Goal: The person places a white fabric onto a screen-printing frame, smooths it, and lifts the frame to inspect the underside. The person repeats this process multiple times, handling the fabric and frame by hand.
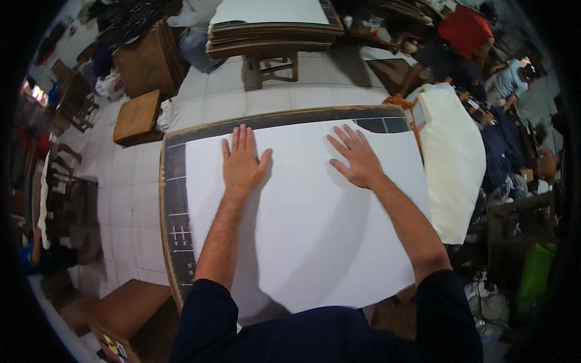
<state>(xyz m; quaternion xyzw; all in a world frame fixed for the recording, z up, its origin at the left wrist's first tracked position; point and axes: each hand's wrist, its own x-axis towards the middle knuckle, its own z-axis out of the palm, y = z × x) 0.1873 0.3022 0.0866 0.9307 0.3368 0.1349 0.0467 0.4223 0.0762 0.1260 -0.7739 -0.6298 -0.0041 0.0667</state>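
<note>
A large white cloth [302, 230] lies spread over a dark board [175, 199] with pale chalk-like lines along its left and far margins. My left hand [243, 163] rests flat on the cloth near its far left part, fingers pointing away from me. Toward the far right, my right hand [358, 158] lies palm down with its fingers spread, just short of a curved cut-out in the cloth's edge. Dark board shows through that cut-out. Neither hand holds anything. The near edge of the cloth passes partly out of sight beneath my body.
Cream cloth [451, 163] hangs over something right of the board. A stack of boards [275, 36] topped with white cloth stands on a stool ahead. Brown boxes [138, 118] sit on the tiled floor at left. A person in red [465, 27] bends at far right; others are farther off.
</note>
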